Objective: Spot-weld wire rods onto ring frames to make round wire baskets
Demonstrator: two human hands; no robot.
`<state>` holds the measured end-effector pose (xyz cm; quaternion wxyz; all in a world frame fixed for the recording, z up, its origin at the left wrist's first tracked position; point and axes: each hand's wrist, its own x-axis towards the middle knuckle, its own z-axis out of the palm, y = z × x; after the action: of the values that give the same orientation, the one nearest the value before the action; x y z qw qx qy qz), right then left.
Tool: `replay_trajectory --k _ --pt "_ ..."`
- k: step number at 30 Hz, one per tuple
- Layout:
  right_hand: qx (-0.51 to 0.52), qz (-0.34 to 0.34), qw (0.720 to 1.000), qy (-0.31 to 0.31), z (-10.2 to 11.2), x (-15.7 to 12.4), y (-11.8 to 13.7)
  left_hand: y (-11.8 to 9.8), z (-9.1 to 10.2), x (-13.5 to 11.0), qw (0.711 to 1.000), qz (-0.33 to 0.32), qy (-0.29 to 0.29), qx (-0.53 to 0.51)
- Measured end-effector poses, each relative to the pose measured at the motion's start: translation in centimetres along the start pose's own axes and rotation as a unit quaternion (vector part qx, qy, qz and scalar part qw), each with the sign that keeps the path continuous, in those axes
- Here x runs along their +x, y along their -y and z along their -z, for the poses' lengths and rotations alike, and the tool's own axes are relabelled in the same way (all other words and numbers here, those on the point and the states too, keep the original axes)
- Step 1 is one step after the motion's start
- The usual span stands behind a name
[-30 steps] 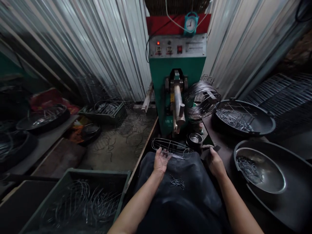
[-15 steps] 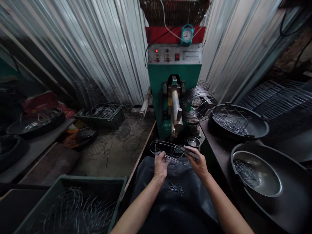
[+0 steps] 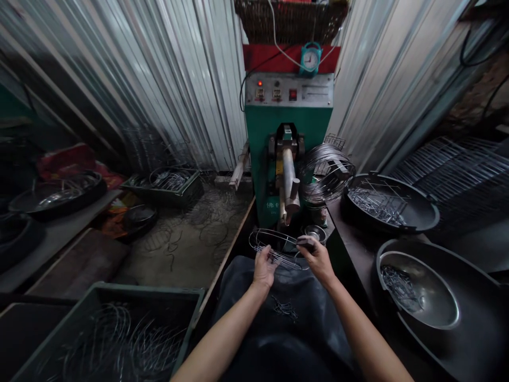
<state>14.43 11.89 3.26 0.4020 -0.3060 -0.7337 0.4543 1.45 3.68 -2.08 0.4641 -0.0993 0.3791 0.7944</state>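
My left hand (image 3: 264,269) is closed around the near edge of a round wire rack (image 3: 274,233), a ring with thin parallel rods below it. My right hand (image 3: 318,261) grips a short, flat dark bar (image 3: 305,242) at the rack's right side; whether the bar touches the wire I cannot tell. The rack is tilted above a dark apron (image 3: 254,329) over my lap, where a small heap of short bent wires (image 3: 284,309) lies. Just beyond it stands a green machine (image 3: 258,127) with a thick metal arm (image 3: 289,175) pointing towards me.
A coil of wire (image 3: 328,172) hangs right of the machine. On the right stand a black pan (image 3: 425,212) with wire pieces and a metal bowl (image 3: 441,302) in a larger pan (image 3: 477,339). A green crate (image 3: 151,288) with bent wires sits at lower left.
The flat bar in my right hand has turned, so its end now faces me rather than its long side. My left hand keeps its hold on the rack. The view has shifted slightly.
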Motion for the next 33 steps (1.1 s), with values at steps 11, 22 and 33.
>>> replay_trajectory --k 11,22,33 --pt "0.064 -0.063 0.995 -0.051 -1.2 2.9 -2.0 0.4 -1.2 3.5 1.0 0.014 0.006 -0.024" --pt "0.047 -0.06 0.995 -0.064 -1.4 3.0 -2.8 0.7 -1.4 4.0 1.0 -0.006 0.004 -0.024" --pt "0.046 -0.044 0.996 -0.059 -2.5 3.7 -0.7 0.3 -1.8 3.3 0.998 -0.052 0.025 -0.03"
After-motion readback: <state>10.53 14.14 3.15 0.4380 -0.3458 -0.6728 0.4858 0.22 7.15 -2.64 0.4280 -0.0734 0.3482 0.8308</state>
